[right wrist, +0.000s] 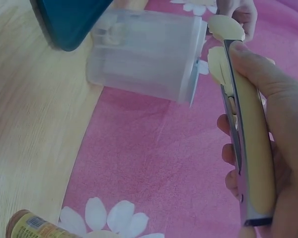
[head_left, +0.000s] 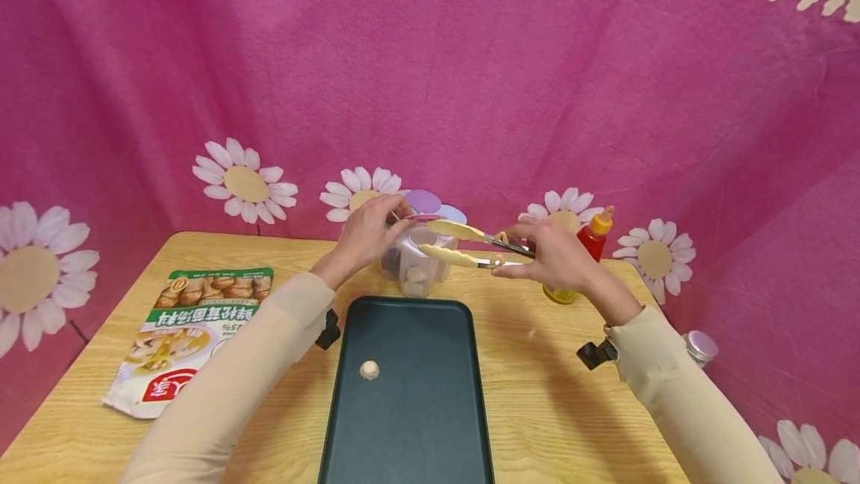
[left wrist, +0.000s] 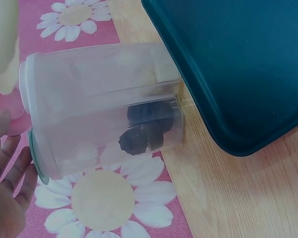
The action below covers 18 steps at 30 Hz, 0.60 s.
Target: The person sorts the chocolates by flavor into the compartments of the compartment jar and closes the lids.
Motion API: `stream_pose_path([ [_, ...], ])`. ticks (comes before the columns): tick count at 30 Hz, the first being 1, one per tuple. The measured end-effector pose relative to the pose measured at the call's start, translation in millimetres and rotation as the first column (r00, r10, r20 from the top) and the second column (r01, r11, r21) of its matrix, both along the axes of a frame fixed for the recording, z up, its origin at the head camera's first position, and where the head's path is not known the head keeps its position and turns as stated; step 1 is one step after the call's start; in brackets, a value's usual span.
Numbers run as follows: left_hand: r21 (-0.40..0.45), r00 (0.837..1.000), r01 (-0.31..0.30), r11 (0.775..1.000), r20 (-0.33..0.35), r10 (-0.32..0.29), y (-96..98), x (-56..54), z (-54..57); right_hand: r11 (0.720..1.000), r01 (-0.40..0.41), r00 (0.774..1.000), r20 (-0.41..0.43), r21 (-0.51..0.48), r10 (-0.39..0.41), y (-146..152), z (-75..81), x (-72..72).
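A clear plastic container (head_left: pixel 413 275) with several coloured flip lids stands behind the dark baking tray (head_left: pixel 410 394). My left hand (head_left: pixel 373 234) pinches its raised pink lid (left wrist: pixel 19 123) at the edge. Pale pieces sit in one compartment, dark pieces (left wrist: pixel 134 140) in another. My right hand (head_left: pixel 554 251) grips a pair of tongs (right wrist: pixel 253 144) with cream heads and metal-edged handles. The tong heads are spread apart over the container's top, with nothing between them. On the tray lies one small pale swirled piece (head_left: pixel 369 370).
A printed food pouch (head_left: pixel 195 334) lies flat on the left of the wooden table (head_left: pixel 531 409). Beyond my right hand stands a red squeeze bottle (head_left: pixel 593 237) with a yellow cap, near a yellow-labelled jar (right wrist: pixel 35 225). A lidded jar (head_left: pixel 701 347) is by my right sleeve.
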<state>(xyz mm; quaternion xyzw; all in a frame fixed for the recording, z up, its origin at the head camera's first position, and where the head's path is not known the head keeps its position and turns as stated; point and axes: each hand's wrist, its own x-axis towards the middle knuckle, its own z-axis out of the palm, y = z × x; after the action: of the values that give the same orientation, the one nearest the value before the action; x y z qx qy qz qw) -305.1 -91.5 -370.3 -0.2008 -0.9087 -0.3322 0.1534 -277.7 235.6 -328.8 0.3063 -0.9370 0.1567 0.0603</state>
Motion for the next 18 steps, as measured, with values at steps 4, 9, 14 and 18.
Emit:
stream_pose_path([
  [4, 0.002, 1.000, 0.005, 1.000, -0.006, -0.005, 0.0, -0.2, 0.2, 1.000, -0.007, 1.000, -0.003, -0.003, 0.007, 5, -0.6, 11.1],
  [9, -0.003, 1.000, 0.007, 1.000, -0.017, -0.007, -0.1, -0.5, 0.4, 0.999, -0.046, 0.999, -0.017, -0.003, 0.046, 9, -8.4, 28.9],
  [14, -0.013, 1.000, 0.003, 1.000, 0.004, -0.002, 0.0, 0.9, 1.6, 0.993, -0.114, 0.992, -0.055, 0.042, 0.116, 4, -26.6, 44.7],
  [18, -0.018, 1.000, -0.004, 1.000, 0.025, 0.005, 0.3, 2.0, 2.6, 0.983, -0.168, 0.985, -0.023, 0.068, 0.170, -6, -43.0, 56.5],
])
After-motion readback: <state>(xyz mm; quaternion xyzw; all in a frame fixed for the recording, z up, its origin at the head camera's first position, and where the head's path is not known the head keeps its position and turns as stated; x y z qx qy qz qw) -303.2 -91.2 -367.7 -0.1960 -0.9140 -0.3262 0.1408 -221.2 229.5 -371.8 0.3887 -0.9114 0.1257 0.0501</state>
